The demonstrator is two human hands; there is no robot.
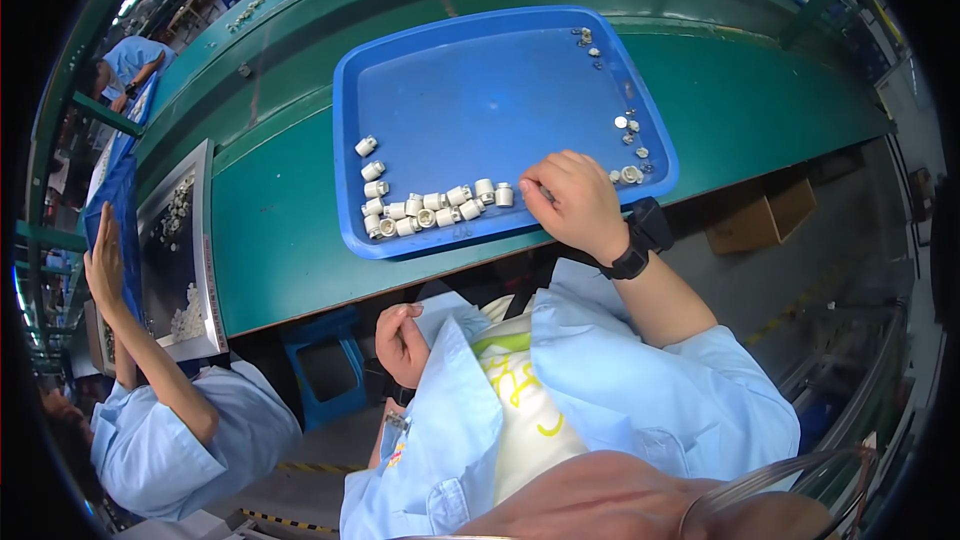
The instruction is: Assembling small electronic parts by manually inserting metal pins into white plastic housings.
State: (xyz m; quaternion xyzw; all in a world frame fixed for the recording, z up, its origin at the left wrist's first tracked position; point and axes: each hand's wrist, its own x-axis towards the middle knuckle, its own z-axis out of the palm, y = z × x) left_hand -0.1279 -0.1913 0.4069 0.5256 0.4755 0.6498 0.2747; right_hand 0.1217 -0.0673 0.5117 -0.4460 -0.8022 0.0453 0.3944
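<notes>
**White caps lined up in the blue tray**

White cylindrical caps (430, 208) lie in a loose row along the blue tray's (470, 90) near edge, at about seven o'clock inside it. At five o'clock, the right hand (572, 202) rests on the rim, fingers curled; whether it pinches anything cannot be told. The left hand (402, 340) hangs loosely curled below the green bench (290, 230), apparently holding nothing.
</notes>
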